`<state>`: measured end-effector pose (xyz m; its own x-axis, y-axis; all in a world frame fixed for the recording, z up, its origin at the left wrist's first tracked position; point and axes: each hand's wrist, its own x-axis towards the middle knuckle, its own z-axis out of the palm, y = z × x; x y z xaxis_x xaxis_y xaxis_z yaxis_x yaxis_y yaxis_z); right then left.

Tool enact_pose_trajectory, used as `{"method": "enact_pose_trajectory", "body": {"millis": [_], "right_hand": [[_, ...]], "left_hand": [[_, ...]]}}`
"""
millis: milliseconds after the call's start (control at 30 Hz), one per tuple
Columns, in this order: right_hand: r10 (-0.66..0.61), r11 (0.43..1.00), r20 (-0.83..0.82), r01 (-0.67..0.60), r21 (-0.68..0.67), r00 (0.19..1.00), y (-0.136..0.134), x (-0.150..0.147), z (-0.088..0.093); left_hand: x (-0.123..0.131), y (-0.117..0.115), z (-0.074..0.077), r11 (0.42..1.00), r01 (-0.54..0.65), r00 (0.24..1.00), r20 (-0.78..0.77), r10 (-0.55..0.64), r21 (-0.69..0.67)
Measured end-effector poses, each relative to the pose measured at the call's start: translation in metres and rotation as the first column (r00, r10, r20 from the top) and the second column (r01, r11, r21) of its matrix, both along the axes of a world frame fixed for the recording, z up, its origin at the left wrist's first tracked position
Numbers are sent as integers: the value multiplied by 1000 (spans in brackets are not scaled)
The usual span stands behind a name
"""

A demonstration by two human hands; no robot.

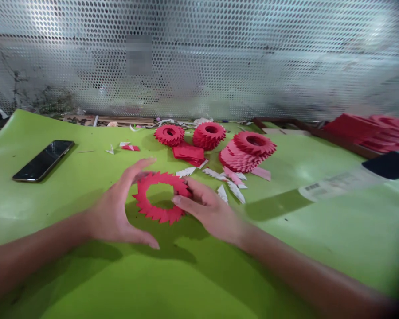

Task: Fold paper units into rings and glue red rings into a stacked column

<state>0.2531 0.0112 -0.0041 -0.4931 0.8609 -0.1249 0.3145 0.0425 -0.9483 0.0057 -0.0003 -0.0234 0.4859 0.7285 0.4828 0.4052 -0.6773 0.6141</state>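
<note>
A red toothed paper ring [142, 204] is held above the green tabletop, its hollow middle tilted toward me. My right hand [208, 208] grips its right side, thumb on the near face and fingers behind. My left hand [118, 208] curves around the ring's left side with thumb and fingers spread wide; whether its fingers touch the back edge is hard to tell. Beyond the hands lie several white folded paper pieces [235, 191] and a small pile of red folded papers [189, 153].
Behind stand red ring stacks: one at left [169, 134], one in the middle [209, 135], and a taller pink-and-red one [246, 151]. A phone [44, 160] lies left. A clear bottle [335, 180] with dark cap is at right, before a tray [339, 141] of red paper. Perforated metal [199, 57] closes the back.
</note>
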Motion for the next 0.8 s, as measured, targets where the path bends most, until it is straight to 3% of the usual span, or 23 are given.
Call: {"method": "enact_pose_trajectory", "body": {"millis": [200,400,600,800], "right_hand": [[-20,998,-116,14,-56,993,-9,-14,-8],[-21,990,-229,-12,-141,973,-14,-18,-8],[-16,988,-271,-27,-152,962,-5,-13,-6],[-132,967,-326,48,-252,936,-3,-15,-7]], "left_hand": [[13,-3,-7,989,-110,991,82,102,99],[11,-4,-3,990,-65,996,63,58,123],[6,-4,0,992,84,996,-23,-82,96],[9,-2,1,991,1,997,77,-12,136]]}}
